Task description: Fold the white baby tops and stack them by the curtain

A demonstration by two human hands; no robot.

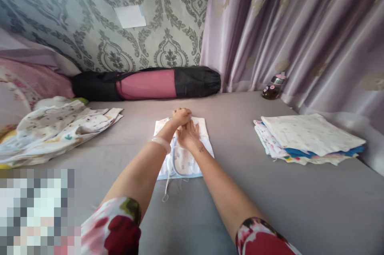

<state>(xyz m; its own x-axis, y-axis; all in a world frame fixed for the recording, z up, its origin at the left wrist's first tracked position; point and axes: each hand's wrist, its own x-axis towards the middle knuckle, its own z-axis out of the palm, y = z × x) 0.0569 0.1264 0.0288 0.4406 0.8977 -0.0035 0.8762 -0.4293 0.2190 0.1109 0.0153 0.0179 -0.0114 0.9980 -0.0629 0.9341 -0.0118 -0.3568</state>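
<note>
One left hand (pixel 181 117) curls loosely over the folded white cloth (pixel 184 163), grip unclear; right hand (pixel 188 135) lies open on it, fingers spread, nothing visibly grasped.

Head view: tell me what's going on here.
A person has both bare hands at a white, blue-edged cloth on the grey sheet. The left hand is over its far part; the right hand, fingers spread, is just nearer. A cord trails past its near edge. Folded cloths sit stacked to the right, and a loose pile lies to the left.
</note>
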